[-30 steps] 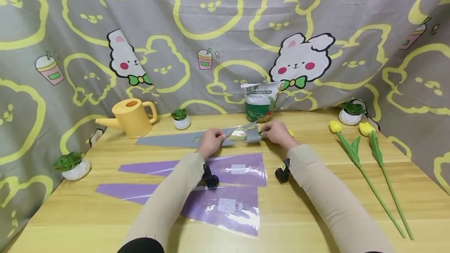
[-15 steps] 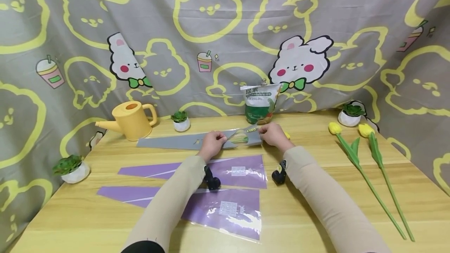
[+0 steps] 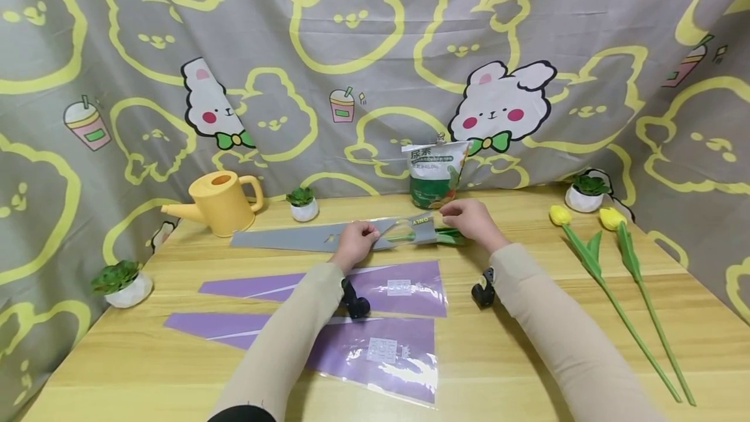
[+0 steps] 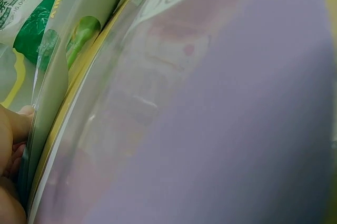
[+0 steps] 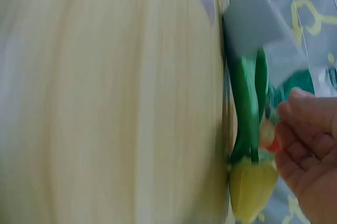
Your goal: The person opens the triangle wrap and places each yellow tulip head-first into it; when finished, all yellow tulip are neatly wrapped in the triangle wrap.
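A grey flower sleeve (image 3: 293, 237) with a clear window and yellow lettering lies across the back of the table. My left hand (image 3: 355, 243) pinches its near edge around the middle. Inside the sleeve is a tulip; its green leaves (image 3: 450, 237) stick out of the wide right end. In the right wrist view its yellow bloom (image 5: 253, 188) shows outside the sleeve, while the hand hides it in the head view. My right hand (image 3: 471, 221) hovers beside the sleeve's right end, fingers loosely bent, with nothing visibly held.
Two purple sleeves (image 3: 418, 285) lie nearer the front. Two yellow tulips (image 3: 592, 266) rest at the right. At the back stand a yellow watering can (image 3: 222, 204), a green-white bag (image 3: 435, 178) and small potted succulents (image 3: 303, 206); another succulent (image 3: 123, 284) is at the left edge.
My right hand has let go of the sleeve's right end and drawn back to the right, exposing the tulip leaves. The left hand keeps its hold on the sleeve.
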`<state>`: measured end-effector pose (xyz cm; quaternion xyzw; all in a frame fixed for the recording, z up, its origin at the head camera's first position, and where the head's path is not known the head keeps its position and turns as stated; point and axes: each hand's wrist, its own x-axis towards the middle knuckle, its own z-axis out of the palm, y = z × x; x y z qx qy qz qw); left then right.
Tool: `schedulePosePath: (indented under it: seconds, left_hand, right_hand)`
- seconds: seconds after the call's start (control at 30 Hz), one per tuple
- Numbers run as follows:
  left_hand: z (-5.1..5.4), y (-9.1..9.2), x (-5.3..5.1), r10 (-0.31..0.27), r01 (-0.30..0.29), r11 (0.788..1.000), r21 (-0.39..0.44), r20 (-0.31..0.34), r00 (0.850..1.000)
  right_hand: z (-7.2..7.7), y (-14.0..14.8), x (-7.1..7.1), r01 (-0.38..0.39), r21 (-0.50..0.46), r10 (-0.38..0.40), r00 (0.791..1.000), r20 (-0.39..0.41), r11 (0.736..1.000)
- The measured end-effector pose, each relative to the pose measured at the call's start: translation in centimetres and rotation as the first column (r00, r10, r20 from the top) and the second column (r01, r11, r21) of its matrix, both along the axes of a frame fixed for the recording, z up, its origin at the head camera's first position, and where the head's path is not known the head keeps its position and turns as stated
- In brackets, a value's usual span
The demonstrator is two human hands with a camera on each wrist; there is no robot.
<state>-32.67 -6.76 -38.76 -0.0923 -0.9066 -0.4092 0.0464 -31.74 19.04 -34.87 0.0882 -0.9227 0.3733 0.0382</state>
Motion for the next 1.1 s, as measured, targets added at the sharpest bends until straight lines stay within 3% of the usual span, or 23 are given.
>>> schedulePosePath:
  seconds: [0.27, 0.33, 0.43, 0.5, 0.53, 0.67, 0.7, 0.93, 1.0, 1.1]
  left_hand:
    - [0.1, -0.1, 0.2, -0.014, 0.014, 1.0, 0.009, 0.015, 1.0]
    - [0.1, -0.1, 0.2, -0.011, 0.011, 1.0, 0.012, 0.023, 1.0]
    - [0.0, -0.1, 0.1, -0.007, 0.007, 1.0, 0.009, 0.025, 1.0]
    - [0.0, -0.1, 0.1, -0.006, 0.006, 1.0, 0.002, 0.02, 1.0]
    - [0.0, -0.1, 0.1, -0.007, 0.007, 1.0, -0.002, 0.018, 1.0]
    - [-0.1, -0.1, 0.1, -0.018, 0.018, 1.0, -0.012, 0.005, 1.0]
    - [-0.2, -0.1, 0.0, -0.02, 0.02, 1.0, -0.013, 0.006, 1.0]
    - [-0.1, -0.2, -0.1, -0.027, 0.027, 1.0, -0.003, 0.0, 1.0]
    - [0.0, -0.2, 0.0, -0.026, 0.026, 1.0, -0.004, 0.001, 1.0]
    - [0.2, -0.1, 0.1, -0.022, 0.022, 1.0, -0.011, 0.006, 1.0]
  right_hand:
    - [-0.2, 3.0, 0.5, -0.025, -0.19, 0.044, 0.995, 0.093, 0.982]
    - [-0.5, 3.6, 0.7, -0.01, -0.32, 0.059, 0.988, 0.145, 0.947]
    - [-1.1, 4.6, 0.9, 0.01, -0.507, 0.11, 0.972, 0.206, 0.862]
    - [-1.5, 5.3, 1.1, -0.004, -0.562, 0.146, 0.967, 0.207, 0.827]
    - [-1.8, 5.7, 1.1, -0.022, -0.569, 0.162, 0.967, 0.197, 0.822]
    - [-2.8, 7.0, 1.2, -0.129, -0.501, 0.219, 0.968, 0.125, 0.856]
    - [-3.1, 7.3, 1.2, -0.144, -0.502, 0.235, 0.964, 0.122, 0.852]
    - [-4.2, 8.2, 0.9, -0.133, -0.569, 0.265, 0.952, 0.155, 0.811]
    - [-4.3, 8.3, 0.7, -0.13, -0.561, 0.265, 0.95, 0.164, 0.817]
    - [-4.1, 8.3, 0.8, -0.123, -0.516, 0.25, 0.95, 0.185, 0.848]
